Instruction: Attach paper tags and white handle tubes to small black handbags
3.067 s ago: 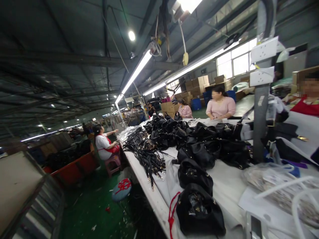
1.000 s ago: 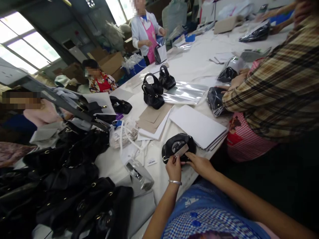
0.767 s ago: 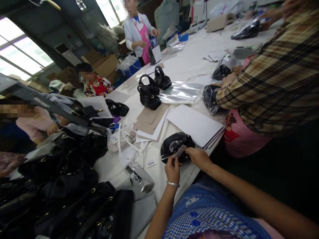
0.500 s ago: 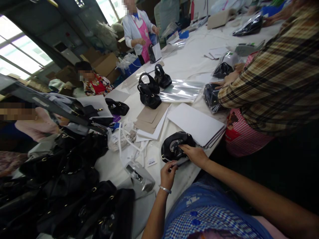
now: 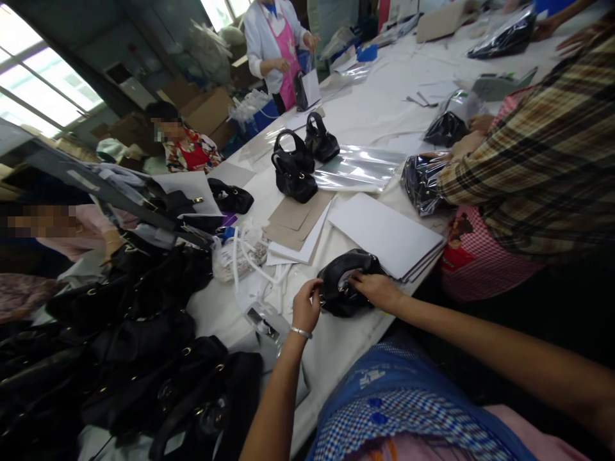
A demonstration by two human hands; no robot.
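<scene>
A black handbag point(image 5: 348, 304) lies on the white table in front of me, its opening facing up with pale stuffing or lining showing inside. My left hand point(image 5: 307, 306) is at the bag's left end, thumb and fingers pinched on its edge near a gold-coloured ring. From the right, my right hand point(image 5: 379, 291) reaches over the bag, fingers curled at the rim of the opening; the fingertips are partly hidden. A tape dispenser point(image 5: 264, 323) stands left of my left wrist. Behind the bag lies a stack of white boards point(image 5: 387, 230).
Black handbags point(image 5: 144, 358) are heaped at the left. Finished-looking handbags point(image 5: 293, 173) stand farther back beside clear plastic sheets point(image 5: 358, 168). Brown boards point(image 5: 298, 218) and a plastic bag point(image 5: 237, 253) lie mid-table. A co-worker in a plaid sleeve point(image 5: 523, 153) handles a wrapped bag point(image 5: 425, 182) at right.
My left hand has moved up and left from the bag's front edge to its left end. The dark flap or strap it held no longer shows. My right hand stays at the opening.
</scene>
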